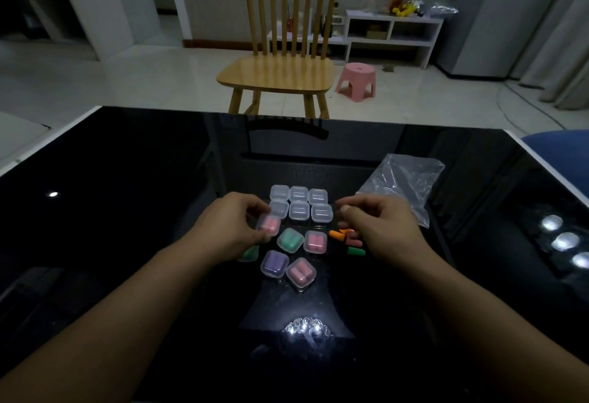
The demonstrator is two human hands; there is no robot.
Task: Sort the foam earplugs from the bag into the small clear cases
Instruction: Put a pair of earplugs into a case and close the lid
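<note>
No writing I can read on anything here, no label on the cases or the bag. My left hand (236, 227) has its grip curled round a small clear case (269, 224) with pink foam inside, pinched between thumb and fingertips just off the near-left corner of the six empty cases (301, 206), rounded frosted squares packed two rows by three on the glossy black bench (127, 211). My right hand (379, 227) hovers with fingers loosely curled and thumb forward; whether the grip has anything in it I cannot tell, the dim light swallows the fingertips. Under that hand lie the loose earplugs (347, 240), orange, pinkish and green stubs, part hidden by the palm. Filled cases sit nearer me: a green one (290, 240), a pink one (315, 242), a purple one (273, 264), another pink (300, 273), and a green-filled case (248, 254) half covered by my left wrist. The crinkled clear plastic bag (403, 186) lies flat behind the right hand. Lamp reflections glare off the bench.
</note>
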